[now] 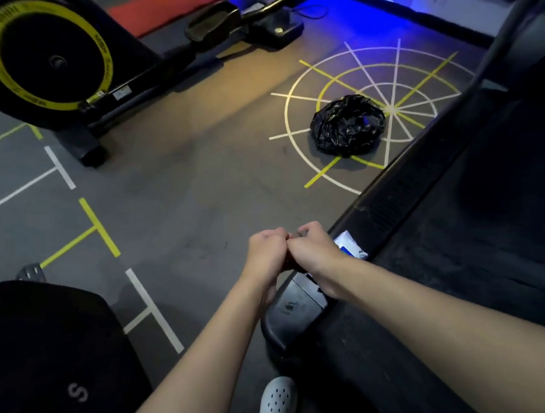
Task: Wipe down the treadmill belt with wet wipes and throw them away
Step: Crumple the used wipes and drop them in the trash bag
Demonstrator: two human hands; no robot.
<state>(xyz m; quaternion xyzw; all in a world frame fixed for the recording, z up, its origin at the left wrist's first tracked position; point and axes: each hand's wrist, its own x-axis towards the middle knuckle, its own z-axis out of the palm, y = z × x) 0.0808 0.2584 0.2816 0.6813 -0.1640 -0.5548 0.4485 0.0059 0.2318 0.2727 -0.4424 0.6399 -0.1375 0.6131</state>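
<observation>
My left hand (267, 250) and my right hand (311, 246) meet knuckle to knuckle just left of the treadmill's side rail (393, 194). Both are curled round a small dark crumpled thing (295, 235), probably a used wipe; most of it is hidden by the fingers. A white and blue pack of wet wipes (350, 248) lies on the rail right behind my right hand. The dark treadmill belt (485, 219) runs along the right side. A black rubbish bag (348, 125) sits on the floor ahead, apart from my hands.
An exercise bike with a yellow-ringed flywheel (47, 58) stands at the far left. A black cushion or bag marked with S letters (46, 361) fills the near left. My white clog (277, 405) is by the treadmill's end cap (295, 314). Painted lines cover the grey floor.
</observation>
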